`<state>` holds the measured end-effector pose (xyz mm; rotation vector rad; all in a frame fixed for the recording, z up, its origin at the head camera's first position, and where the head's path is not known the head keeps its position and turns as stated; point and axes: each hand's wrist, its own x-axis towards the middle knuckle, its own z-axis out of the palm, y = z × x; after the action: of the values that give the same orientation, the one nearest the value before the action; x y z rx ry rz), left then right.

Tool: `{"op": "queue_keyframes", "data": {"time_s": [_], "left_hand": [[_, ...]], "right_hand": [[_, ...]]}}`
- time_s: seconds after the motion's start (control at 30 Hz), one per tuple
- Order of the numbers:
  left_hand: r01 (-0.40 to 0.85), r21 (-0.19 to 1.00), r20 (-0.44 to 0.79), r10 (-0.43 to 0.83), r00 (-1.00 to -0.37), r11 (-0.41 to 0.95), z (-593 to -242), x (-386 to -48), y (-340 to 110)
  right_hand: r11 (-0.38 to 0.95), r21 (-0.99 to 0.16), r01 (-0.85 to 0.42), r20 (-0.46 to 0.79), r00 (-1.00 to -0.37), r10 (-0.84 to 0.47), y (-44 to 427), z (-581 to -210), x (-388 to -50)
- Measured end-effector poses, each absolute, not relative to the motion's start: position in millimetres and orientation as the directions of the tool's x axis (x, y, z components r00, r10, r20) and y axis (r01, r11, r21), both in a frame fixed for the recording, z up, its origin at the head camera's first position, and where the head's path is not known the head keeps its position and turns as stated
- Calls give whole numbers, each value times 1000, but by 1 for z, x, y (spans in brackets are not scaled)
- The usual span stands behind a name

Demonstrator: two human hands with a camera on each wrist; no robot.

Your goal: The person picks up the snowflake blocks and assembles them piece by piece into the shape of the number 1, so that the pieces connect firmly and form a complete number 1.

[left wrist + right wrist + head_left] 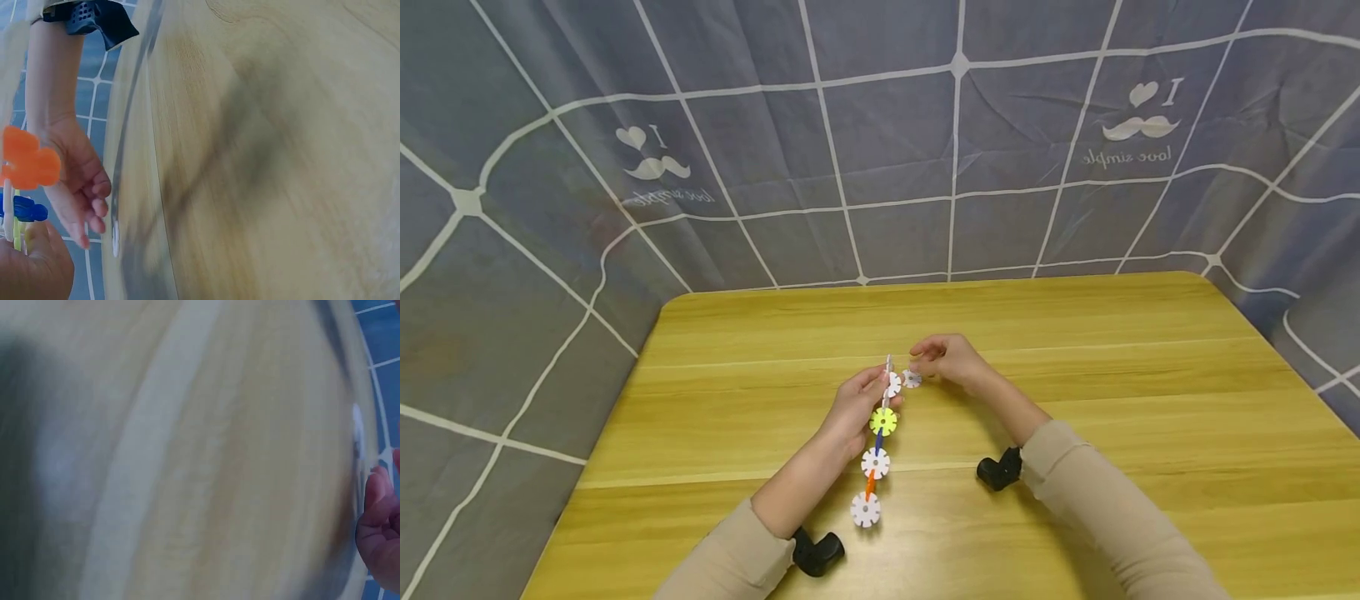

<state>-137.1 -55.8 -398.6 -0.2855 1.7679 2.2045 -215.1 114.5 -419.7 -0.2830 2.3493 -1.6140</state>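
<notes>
My left hand (855, 406) grips a chain of interlocked notched plastic discs by its far end. From the fingers toward me come white discs, a yellow disc (883, 422), a blue disc (879, 442) seen edge-on, a white disc, an orange disc (870, 484) and a white disc (865, 509). In the left wrist view the orange disc (28, 159) hangs over the left hand (40, 269). My right hand (951, 360) hovers beside a loose white disc (912, 378) on the table. Its fingers are loosely bent and appear to hold nothing.
The wooden table (1150, 400) spreads beneath both hands. Black wrist-worn devices (818, 554) stick out below each sleeve. A grey curtain (895, 150) with white lines surrounds the table's back and sides.
</notes>
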Motion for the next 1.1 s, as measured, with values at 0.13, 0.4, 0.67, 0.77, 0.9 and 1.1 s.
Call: {"op": "queue_keyframes", "data": {"time_s": [0.13, 0.4, 0.67, 0.77, 0.9, 1.1], "left_hand": [[-356, 913, -339, 112, -934, -201, -398, -137, -56], [-363, 907, -343, 125, -931, -215, -397, -137, -57], [-368, 908, -346, 136, -928, -202, -397, -136, -57], [-370, 908, -349, 134, -928, -199, -398, -136, -57], [-372, 906, -351, 133, -927, -202, -399, -136, -57], [-377, 901, -356, 129, -925, -215, -399, -137, -57]], "right_hand": [[460, -887, -44, -108, -948, -298, 111, -425, -215], [587, -805, -88, -101, -954, -281, 103, -426, -215], [657, -740, -146, -80, -950, -301, 102, -426, -213], [663, -735, -142, -89, -949, -302, 101, -425, -211], [659, -741, -129, -96, -951, -293, 101, -424, -210], [657, -742, -132, -89, -952, -292, 102, -424, -211]]}}
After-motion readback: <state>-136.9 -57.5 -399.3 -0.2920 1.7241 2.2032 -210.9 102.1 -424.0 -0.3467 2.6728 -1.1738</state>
